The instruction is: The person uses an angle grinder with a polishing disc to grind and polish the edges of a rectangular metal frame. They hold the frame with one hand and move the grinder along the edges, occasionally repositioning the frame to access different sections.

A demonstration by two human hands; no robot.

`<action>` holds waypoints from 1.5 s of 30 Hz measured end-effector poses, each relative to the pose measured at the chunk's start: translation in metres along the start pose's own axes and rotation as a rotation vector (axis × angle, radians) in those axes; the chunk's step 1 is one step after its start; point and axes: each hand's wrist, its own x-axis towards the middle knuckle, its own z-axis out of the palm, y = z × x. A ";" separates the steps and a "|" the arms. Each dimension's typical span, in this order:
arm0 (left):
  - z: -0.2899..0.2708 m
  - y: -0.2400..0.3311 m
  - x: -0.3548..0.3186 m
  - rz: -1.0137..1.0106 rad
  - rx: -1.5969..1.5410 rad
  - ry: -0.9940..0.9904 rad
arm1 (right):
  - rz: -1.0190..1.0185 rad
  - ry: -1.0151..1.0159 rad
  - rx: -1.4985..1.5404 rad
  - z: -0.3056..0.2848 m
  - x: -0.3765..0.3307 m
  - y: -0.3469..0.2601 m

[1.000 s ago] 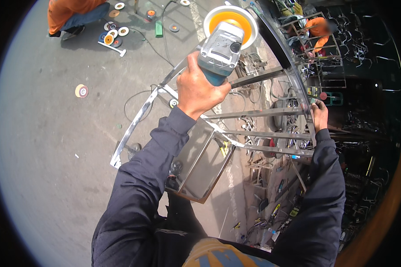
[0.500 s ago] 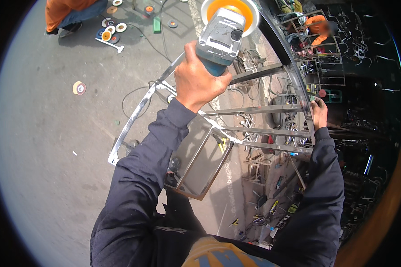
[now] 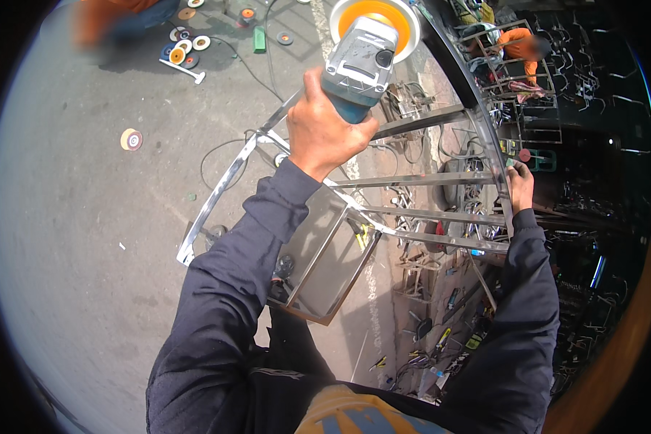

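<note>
One wide fisheye view looks steeply down from the person's head, facing past the two long black-sleeved forearms (image 3: 228, 271), which enter from the lower edge. These lie near the lens; the shiny grey, barred metal frame (image 3: 427, 179) sits farther off, and the flat grey pavement (image 3: 72, 195) lies beyond it. The view is upright, curving toward its edges.

Frame (image 3: 428, 179) — smooth, glossy metal

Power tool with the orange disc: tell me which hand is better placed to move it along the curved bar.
Left, most likely. The left hand grips the power tool, whose disc appears next to the curved bar. The right hand is at the bar's outer edge, away from the tool.
</note>
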 end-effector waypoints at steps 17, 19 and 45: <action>-0.008 -0.006 -0.017 -0.029 0.008 -0.024 | -0.013 -0.009 -0.006 -0.001 0.003 0.002; -0.007 -0.003 -0.012 -0.007 0.008 -0.021 | -0.037 0.016 -0.066 -0.001 0.002 0.000; 0.000 -0.002 -0.006 0.050 0.049 0.025 | 0.005 -0.010 -0.021 0.001 0.005 0.004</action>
